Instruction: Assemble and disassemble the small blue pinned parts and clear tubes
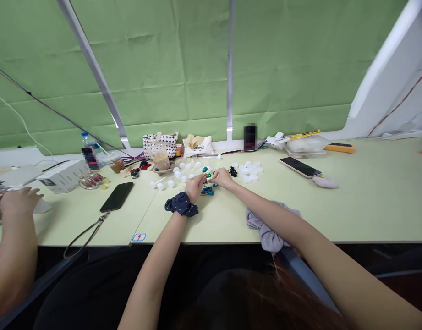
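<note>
My left hand (196, 187), below which a dark blue dotted scrunchie (182, 204) circles the wrist, is closed in a pinch over the table. Close beside it, my right hand (222, 177) pinches too, its fingertips almost meeting the left ones. What they grip is too small to make out. A shiny green piece (208, 175) shows between the hands, and a blue piece (205, 169) lies just behind. Several teal pieces (207, 190) are under the hands. Small black parts (233, 171) and a cluster of white caps (250, 171) lie to the right; clear tubes with white ends (183, 178) lie to the left.
A drink cup (160, 158), patterned bag (159, 141) and white pouch (197, 146) stand behind. Phones lie left (117, 197) and right (300, 167). A grey cloth (271, 227) hangs over the front edge under my right forearm. Another person's hand (20, 201) is at far left.
</note>
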The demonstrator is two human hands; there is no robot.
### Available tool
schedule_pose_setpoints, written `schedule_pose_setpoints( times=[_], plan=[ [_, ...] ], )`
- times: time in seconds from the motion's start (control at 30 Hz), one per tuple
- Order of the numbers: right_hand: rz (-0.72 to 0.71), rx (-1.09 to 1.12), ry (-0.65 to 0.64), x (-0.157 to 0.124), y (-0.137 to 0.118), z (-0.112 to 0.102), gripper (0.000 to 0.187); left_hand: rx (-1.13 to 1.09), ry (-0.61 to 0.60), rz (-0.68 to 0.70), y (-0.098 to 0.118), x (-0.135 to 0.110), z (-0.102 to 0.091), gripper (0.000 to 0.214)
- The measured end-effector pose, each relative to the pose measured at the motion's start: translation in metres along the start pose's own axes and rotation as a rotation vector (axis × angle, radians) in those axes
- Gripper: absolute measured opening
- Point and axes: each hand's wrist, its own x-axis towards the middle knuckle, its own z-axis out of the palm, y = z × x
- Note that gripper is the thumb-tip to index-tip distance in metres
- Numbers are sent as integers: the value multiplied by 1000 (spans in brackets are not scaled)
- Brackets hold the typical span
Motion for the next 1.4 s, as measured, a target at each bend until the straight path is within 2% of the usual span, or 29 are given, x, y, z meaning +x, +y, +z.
schedule_pose_setpoints(
  times=[0.2, 0.4, 0.6, 0.8, 0.93, 1.13, 1.4],
  plan=[
    [-81, -142, -31, -5, -7, -4, 21, 33, 0, -1, 0, 1, 0, 18],
    [-143, -35, -106, -7, -12, -8, 15, 68, 8, 62, -4, 1, 1, 19],
    [-122, 44, -204, -1, -10, -14, 25, 131, 41, 95, -5, 1, 1, 24],
    [-176, 103, -211, 3, -4, -17, 17, -179, 160, -83, -10, 1, -3, 28],
    [-107, 221, -288, 4, -1, -13, 23, -268, 168, -132, -13, 2, -3, 31],
    [-62, 264, -307, 4, -1, -9, 20, -245, 117, -98, -7, 1, -1, 30],
    [56, 367, -342, -3, -9, -15, 14, 41, 75, 65, -8, 1, -2, 27]
  ],
)
